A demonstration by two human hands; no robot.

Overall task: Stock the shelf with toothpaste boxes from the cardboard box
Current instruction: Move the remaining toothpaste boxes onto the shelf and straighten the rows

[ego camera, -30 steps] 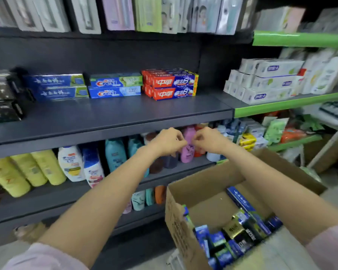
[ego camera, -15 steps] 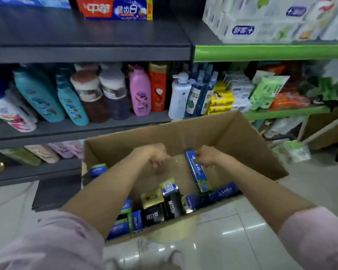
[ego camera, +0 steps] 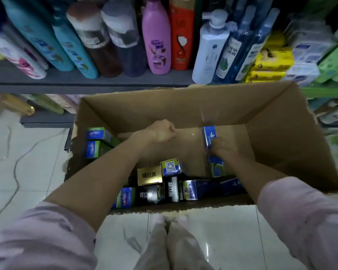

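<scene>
An open cardboard box (ego camera: 281, 137) stands on the floor below me, holding several toothpaste boxes, blue-green, black and gold, along its near side (ego camera: 154, 184). Both my arms reach down into it. My right hand (ego camera: 220, 148) grips a long blue toothpaste box (ego camera: 209, 136) that leans upright near the box's right side. My left hand (ego camera: 161, 131) hovers over the middle of the cardboard box with its fingers curled, holding nothing. Two blue-green toothpaste boxes (ego camera: 97, 142) stand at the left wall.
A dark shelf (ego camera: 86, 82) just beyond the cardboard box carries shampoo bottles, among them a purple one (ego camera: 156, 36) and a white pump bottle (ego camera: 211, 47). Yellow packs (ego camera: 269, 63) sit on the green shelf at right. A cable (ego camera: 16, 172) crosses the tiled floor at left.
My view has tilted down from the toothpaste shelf to the cardboard box. Both hands dropped from shelf height into it, and my right hand has closed round the long blue toothpaste box.
</scene>
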